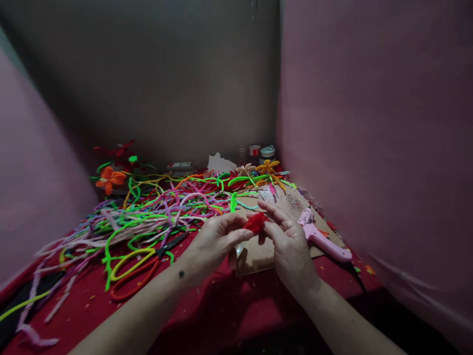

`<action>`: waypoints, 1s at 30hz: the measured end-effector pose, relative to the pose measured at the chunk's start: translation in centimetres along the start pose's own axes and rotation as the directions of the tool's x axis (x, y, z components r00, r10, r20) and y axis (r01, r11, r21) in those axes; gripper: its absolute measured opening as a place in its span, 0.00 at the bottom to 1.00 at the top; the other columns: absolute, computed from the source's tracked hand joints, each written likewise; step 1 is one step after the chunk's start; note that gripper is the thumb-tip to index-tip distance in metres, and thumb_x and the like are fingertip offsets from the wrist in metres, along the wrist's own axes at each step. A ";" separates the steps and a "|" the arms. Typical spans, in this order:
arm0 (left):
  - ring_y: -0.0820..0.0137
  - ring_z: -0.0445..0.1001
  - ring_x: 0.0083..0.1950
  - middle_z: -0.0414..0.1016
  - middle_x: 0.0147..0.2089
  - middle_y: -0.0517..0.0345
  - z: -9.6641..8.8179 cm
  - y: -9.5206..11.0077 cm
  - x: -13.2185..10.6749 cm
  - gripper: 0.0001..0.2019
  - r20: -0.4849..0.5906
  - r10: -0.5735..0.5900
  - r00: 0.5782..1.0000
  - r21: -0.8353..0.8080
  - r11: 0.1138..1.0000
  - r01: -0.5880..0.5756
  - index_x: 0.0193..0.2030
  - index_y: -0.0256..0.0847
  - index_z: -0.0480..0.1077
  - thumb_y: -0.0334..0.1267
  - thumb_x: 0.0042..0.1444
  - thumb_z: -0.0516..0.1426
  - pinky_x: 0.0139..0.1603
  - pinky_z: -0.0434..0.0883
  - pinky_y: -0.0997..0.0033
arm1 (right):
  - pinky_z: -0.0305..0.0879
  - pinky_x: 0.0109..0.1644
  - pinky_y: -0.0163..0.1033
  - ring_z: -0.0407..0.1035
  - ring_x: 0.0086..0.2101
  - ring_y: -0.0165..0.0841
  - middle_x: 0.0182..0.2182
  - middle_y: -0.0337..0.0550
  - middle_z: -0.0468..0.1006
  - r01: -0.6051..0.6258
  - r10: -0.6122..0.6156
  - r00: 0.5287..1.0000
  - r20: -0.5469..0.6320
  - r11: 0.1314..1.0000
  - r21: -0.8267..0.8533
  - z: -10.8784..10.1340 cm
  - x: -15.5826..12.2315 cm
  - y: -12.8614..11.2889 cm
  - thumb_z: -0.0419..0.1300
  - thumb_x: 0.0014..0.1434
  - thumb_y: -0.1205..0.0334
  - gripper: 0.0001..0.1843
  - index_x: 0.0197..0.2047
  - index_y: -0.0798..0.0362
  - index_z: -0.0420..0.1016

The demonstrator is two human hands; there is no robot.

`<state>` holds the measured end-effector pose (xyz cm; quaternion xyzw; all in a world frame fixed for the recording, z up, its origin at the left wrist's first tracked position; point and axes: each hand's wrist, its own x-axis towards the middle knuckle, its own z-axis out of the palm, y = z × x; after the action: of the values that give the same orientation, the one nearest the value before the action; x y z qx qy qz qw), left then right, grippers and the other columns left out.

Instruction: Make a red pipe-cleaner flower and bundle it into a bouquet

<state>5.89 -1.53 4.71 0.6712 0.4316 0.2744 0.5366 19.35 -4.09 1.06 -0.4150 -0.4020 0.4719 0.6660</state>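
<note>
Both my hands meet over a brown cardboard sheet (260,254) on the red table (207,308). My left hand (216,241) and my right hand (288,244) pinch a small red fuzzy piece (255,223) between their fingertips. A short bright green pipe cleaner bit (233,201) stands up just behind it. A pink glue gun (323,239) lies right of my right hand. Scissors with red and yellow handles (138,268) lie left of my left forearm.
A big tangle of coloured pipe cleaners (148,214) covers the table's left and back. Finished pipe cleaner flowers, orange (110,178) and yellow (267,166), stand at the back with small jars (260,153). Pink walls close in on both sides.
</note>
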 end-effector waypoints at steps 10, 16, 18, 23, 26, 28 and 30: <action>0.78 0.64 0.22 0.66 0.21 0.65 0.1 -2.2 0.5 0.10 -0.157 0.401 0.903 0.457 0.840 -0.293 0.27 0.40 0.67 0.38 0.57 0.51 0.25 0.59 0.80 | 0.61 0.30 0.33 0.67 0.31 0.30 0.31 0.40 0.76 0.015 -0.016 0.998 0.058 1.000 0.003 0.3 -0.4 0.1 0.54 0.50 0.69 0.21 0.48 0.51 0.70; 0.77 0.62 0.20 0.65 0.20 0.65 0.0 -2.2 0.1 0.11 -0.209 0.424 0.881 0.524 0.809 -0.265 0.25 0.40 0.67 0.37 0.57 0.50 0.24 0.57 0.79 | 0.65 0.36 0.39 0.68 0.38 0.35 0.43 0.46 0.73 0.114 -0.106 0.993 0.057 0.979 -0.171 -2.4 -0.6 -0.4 0.56 0.53 0.61 0.24 0.54 0.49 0.64; 0.77 0.63 0.21 0.66 0.20 0.64 -0.1 -2.3 -0.1 0.12 -0.217 0.435 0.874 0.530 0.804 -0.269 0.24 0.40 0.67 0.38 0.57 0.50 0.25 0.58 0.78 | 0.65 0.41 0.43 0.67 0.40 0.36 0.46 0.48 0.71 0.227 -0.251 0.968 -0.001 0.878 -0.422 -5.1 -0.6 -0.4 0.54 0.54 0.62 0.24 0.55 0.49 0.63; 0.76 0.63 0.21 0.67 0.21 0.63 -0.2 -2.3 -0.4 0.09 -0.228 0.466 0.855 0.484 0.816 -0.316 0.25 0.41 0.68 0.36 0.56 0.52 0.25 0.58 0.78 | 0.59 0.50 0.54 0.61 0.46 0.48 0.46 0.58 0.71 0.235 -0.425 0.890 0.164 0.120 -0.964 -11.9 -0.8 0.3 0.51 0.51 0.68 0.27 0.56 0.62 0.63; 0.77 0.61 0.19 0.66 0.19 0.63 -0.1 -2.2 -0.5 0.10 -0.237 0.462 0.854 0.463 0.827 -0.319 0.23 0.41 0.67 0.36 0.55 0.54 0.24 0.57 0.77 | 0.63 0.43 0.52 0.64 0.39 0.46 0.39 0.58 0.73 0.177 -0.323 0.924 0.203 -0.110 -0.978 -13.0 -0.9 1.0 0.50 0.51 0.70 0.28 0.56 0.65 0.62; 0.76 0.62 0.19 0.67 0.19 0.62 0.0 -2.2 -0.5 0.11 -0.235 0.440 0.867 0.436 0.845 -0.310 0.22 0.42 0.68 0.36 0.54 0.54 0.24 0.57 0.77 | 0.65 0.41 0.50 0.65 0.36 0.45 0.37 0.56 0.73 0.144 -0.288 0.938 0.191 -0.176 -0.974 -12.7 -0.7 1.5 0.49 0.51 0.71 0.29 0.57 0.64 0.60; 0.75 0.64 0.21 0.69 0.21 0.61 0.0 -2.3 -0.5 0.12 -0.232 0.420 0.878 0.428 0.854 -0.295 0.22 0.41 0.68 0.37 0.55 0.53 0.25 0.58 0.77 | 0.65 0.41 0.48 0.66 0.37 0.44 0.37 0.55 0.73 0.134 -0.286 0.939 0.190 -0.203 -0.970 -12.3 -0.3 2.0 0.49 0.50 0.73 0.30 0.58 0.64 0.58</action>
<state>5.02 -1.88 2.59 0.7783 0.4227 0.3857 0.2585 30.07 -6.09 -4.90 -0.7220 -0.6462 -0.1397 0.2038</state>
